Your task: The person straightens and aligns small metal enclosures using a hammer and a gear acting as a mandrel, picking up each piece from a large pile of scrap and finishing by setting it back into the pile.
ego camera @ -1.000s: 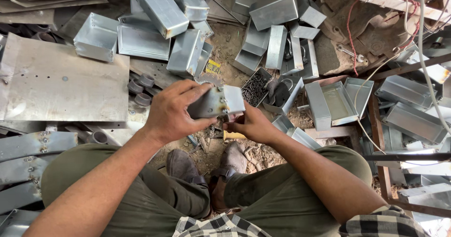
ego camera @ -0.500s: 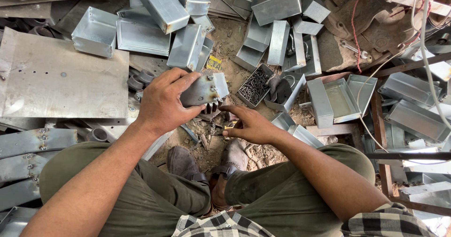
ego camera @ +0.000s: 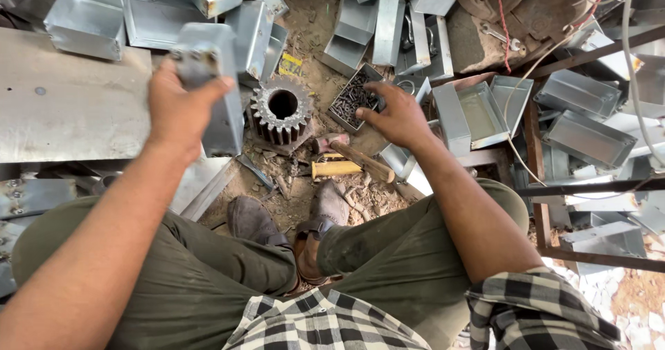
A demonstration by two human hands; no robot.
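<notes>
One cam only, head-worn, looking nearly straight down past the checked shirt (ego camera: 325, 322) and knees to the dirt floor. Top of frame faces fwd, away from the wearer. Close range: forearms fill the lower half, left hand (ego camera: 181, 107) at 10 o'clock, right hand (ego camera: 396, 118) at 1 o'clock, steel gear (ego camera: 281, 111) near centre. No 2nd view, so no overlap.

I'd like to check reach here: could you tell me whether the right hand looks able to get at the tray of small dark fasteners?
Probably yes: the right hand hovers at the open tray, uncovered.
</notes>
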